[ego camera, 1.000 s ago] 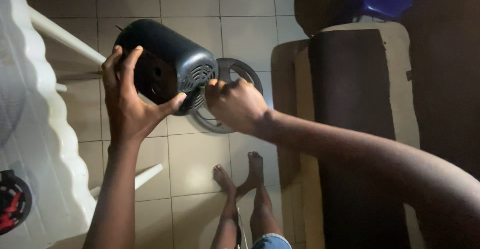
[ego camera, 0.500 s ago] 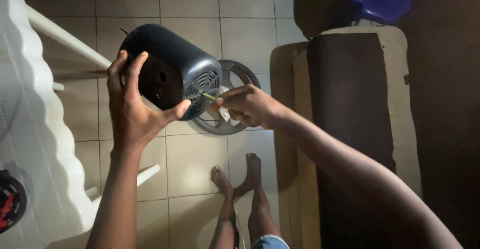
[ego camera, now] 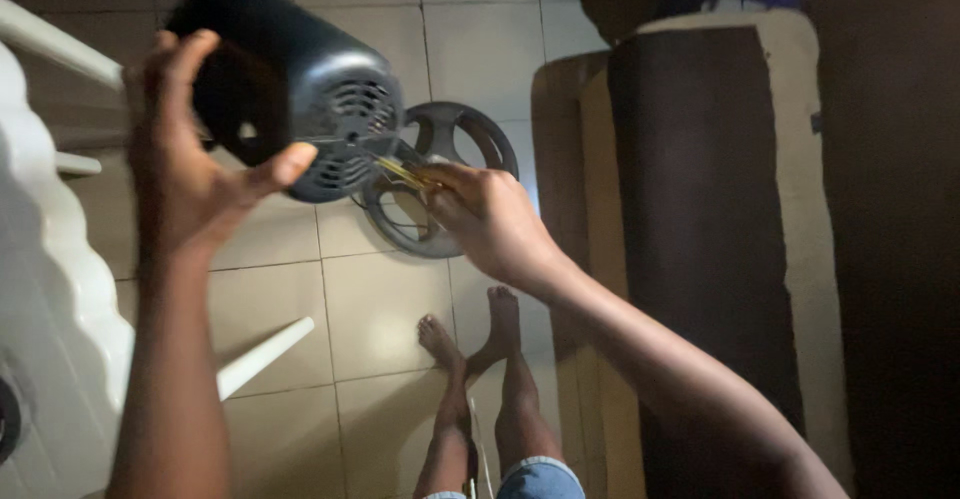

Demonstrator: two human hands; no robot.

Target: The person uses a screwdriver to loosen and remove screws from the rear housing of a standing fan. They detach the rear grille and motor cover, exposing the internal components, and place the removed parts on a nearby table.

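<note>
Two hands are working on one dark round motor cover. The left hand is holding it up in the air, over the tiled floor, with fingers spread wide around its open back end and the thumb pressing on the rim. The right hand is pinching a thin yellowish stick tight and poking its tip at the slotted end. The cover is looking hard and smooth, likely light plastic, so it could be slipping; gripping the rim and the side seems the safest hold. Its long way is running from upper left to lower right, with the slotted end pointing at the right hand. A grey spoked wheel is lying on the floor below. A white plastic chair is standing at the left.
</note>
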